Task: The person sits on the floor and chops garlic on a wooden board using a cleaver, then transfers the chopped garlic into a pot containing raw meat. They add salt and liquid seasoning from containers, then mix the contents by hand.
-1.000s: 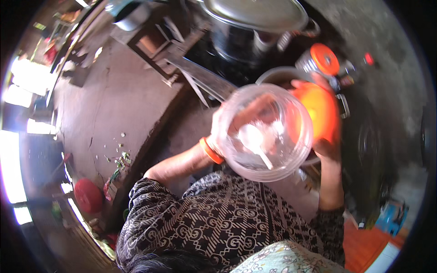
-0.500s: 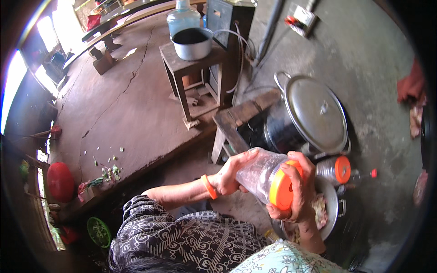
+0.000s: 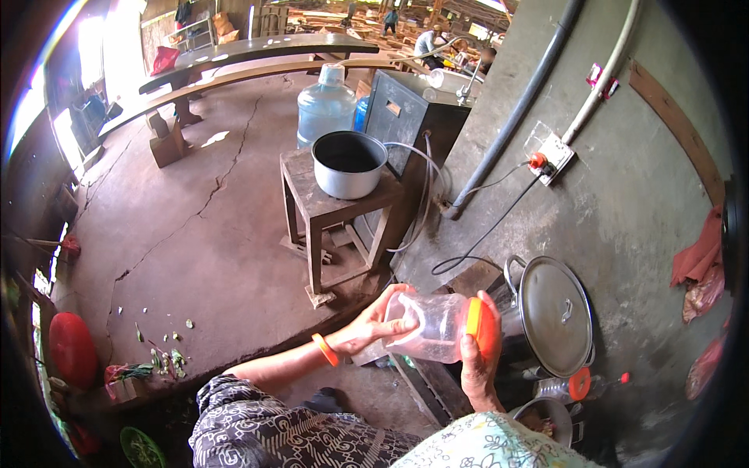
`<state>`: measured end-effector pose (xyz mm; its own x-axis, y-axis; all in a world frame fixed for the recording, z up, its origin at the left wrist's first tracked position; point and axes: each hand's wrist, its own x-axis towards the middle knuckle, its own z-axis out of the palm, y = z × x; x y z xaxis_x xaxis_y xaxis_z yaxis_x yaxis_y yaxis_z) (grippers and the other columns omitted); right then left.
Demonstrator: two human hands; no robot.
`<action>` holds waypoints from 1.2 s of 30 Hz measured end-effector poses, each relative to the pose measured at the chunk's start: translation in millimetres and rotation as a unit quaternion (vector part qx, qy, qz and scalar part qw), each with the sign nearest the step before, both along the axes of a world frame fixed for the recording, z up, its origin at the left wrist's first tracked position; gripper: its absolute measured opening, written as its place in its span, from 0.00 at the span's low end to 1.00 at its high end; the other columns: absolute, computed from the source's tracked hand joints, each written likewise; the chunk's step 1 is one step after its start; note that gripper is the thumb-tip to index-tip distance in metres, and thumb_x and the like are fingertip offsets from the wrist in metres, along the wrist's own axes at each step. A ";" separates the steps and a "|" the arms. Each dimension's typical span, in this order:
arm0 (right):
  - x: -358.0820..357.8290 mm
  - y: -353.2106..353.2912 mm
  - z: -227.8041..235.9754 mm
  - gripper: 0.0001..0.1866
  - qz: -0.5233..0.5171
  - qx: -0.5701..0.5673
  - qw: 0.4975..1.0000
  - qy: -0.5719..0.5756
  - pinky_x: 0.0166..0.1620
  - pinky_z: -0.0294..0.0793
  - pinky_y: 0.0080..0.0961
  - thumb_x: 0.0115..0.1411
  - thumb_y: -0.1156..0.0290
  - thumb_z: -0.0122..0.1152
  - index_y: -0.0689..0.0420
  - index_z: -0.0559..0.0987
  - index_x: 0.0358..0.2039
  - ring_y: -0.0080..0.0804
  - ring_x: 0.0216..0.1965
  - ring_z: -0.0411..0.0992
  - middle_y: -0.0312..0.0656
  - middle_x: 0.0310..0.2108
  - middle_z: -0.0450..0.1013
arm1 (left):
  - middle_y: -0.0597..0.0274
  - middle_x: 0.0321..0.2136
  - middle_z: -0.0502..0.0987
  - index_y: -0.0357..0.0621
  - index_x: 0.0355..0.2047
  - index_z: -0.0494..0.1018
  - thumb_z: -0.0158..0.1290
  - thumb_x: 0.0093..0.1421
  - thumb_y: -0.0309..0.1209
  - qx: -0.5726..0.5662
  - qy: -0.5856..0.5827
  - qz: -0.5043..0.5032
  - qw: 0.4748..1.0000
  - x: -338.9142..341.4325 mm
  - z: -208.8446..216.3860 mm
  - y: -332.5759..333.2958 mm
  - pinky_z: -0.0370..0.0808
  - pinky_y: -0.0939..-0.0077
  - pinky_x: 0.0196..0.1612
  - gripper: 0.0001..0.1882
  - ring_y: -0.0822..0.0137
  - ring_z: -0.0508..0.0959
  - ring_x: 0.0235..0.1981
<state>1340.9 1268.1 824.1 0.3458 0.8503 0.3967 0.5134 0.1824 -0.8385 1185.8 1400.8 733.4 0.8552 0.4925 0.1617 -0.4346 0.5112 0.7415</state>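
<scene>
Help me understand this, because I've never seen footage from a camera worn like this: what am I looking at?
There is no machine here: those are a person's two bare hands. The view comes from a wide fisheye camera on the person's head, looking down, so straight edges bend toward the rim.

The left hand, with an orange band at its wrist, holds a clear jar tipped on its side. The right hand grips the orange lid at the jar's mouth.

Ahead, an open pot sits on a wooden stool, with a bluish water jug behind it. To the right stands a lidded pot. Green scraps lie on the floor to the left.
</scene>
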 end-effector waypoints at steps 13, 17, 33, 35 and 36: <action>-23.3 52.4 6.5 0.34 0.167 -0.178 0.969 -0.030 0.57 0.69 0.32 0.55 0.52 0.67 0.69 0.72 0.51 0.42 0.53 0.71 0.54 0.51 0.71 | 0.60 0.53 0.71 0.42 0.63 0.57 0.73 0.44 0.35 0.190 0.025 -0.197 0.962 -36.9 -22.0 18.9 0.65 0.66 0.60 0.50 0.67 0.69 0.56; -16.7 63.3 9.4 0.31 0.116 -0.088 0.970 -0.194 0.57 0.69 0.34 0.57 0.56 0.67 0.68 0.73 0.51 0.43 0.53 0.71 0.54 0.51 0.71 | 0.62 0.55 0.71 0.41 0.61 0.61 0.71 0.48 0.34 0.022 0.033 -0.192 0.981 -39.8 -53.2 12.7 0.66 0.65 0.61 0.43 0.68 0.69 0.57; 44.7 -65.9 52.1 0.12 -0.238 -0.089 0.958 -0.129 0.43 0.77 0.24 0.67 0.75 0.50 0.66 0.77 0.46 0.25 0.34 0.75 0.42 0.31 0.77 | 0.48 0.58 0.64 0.42 0.64 0.54 0.68 0.41 0.59 0.194 0.418 0.571 0.679 -24.8 -166.9 266.1 0.65 0.59 0.61 0.57 0.52 0.67 0.59; 49.7 -87.2 56.9 0.12 -0.276 -0.081 0.947 -0.144 0.42 0.77 0.23 0.67 0.76 0.49 0.65 0.77 0.47 0.25 0.34 0.75 0.41 0.31 0.76 | 0.48 0.58 0.64 0.43 0.64 0.54 0.68 0.42 0.55 0.197 0.405 0.572 0.686 -13.6 -169.0 275.4 0.64 0.59 0.62 0.56 0.51 0.66 0.60; 52.3 -97.3 58.9 0.12 -0.302 -0.085 0.938 -0.147 0.41 0.77 0.23 0.67 0.76 0.49 0.65 0.77 0.47 0.25 0.34 0.75 0.41 0.31 0.76 | 0.49 0.59 0.64 0.44 0.64 0.54 0.68 0.41 0.53 0.186 0.408 0.580 0.681 -7.9 -170.2 280.3 0.64 0.59 0.62 0.55 0.51 0.66 0.60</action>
